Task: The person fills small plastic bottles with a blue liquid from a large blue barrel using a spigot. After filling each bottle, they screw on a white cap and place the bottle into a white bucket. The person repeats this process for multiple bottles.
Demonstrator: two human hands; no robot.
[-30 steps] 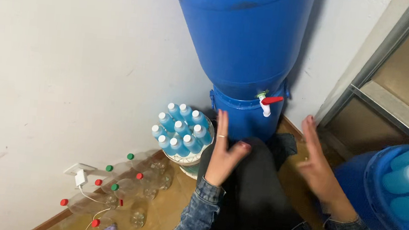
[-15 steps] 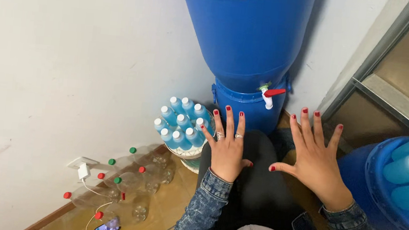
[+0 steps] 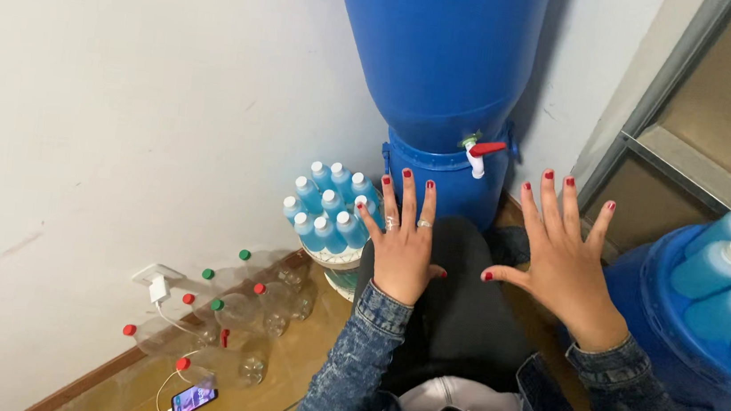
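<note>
Head view: left hand (image 3: 404, 247) and right hand (image 3: 562, 258) raised, fingers spread, holding nothing. At twelve o'clock, large blue plastic barrel (image 3: 438, 52) with white-and-red tap (image 3: 479, 152); at ten o'clock, capped blue bottles (image 3: 327, 210).

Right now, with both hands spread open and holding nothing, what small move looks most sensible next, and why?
Probably a short reach forward with the right hand to the red-handled tap on the blue barrel. It is the nearest thing ahead of that hand. The left hand hovers, fingers spread, beside the cluster of filled blue bottles; neither hand touches anything.
</note>
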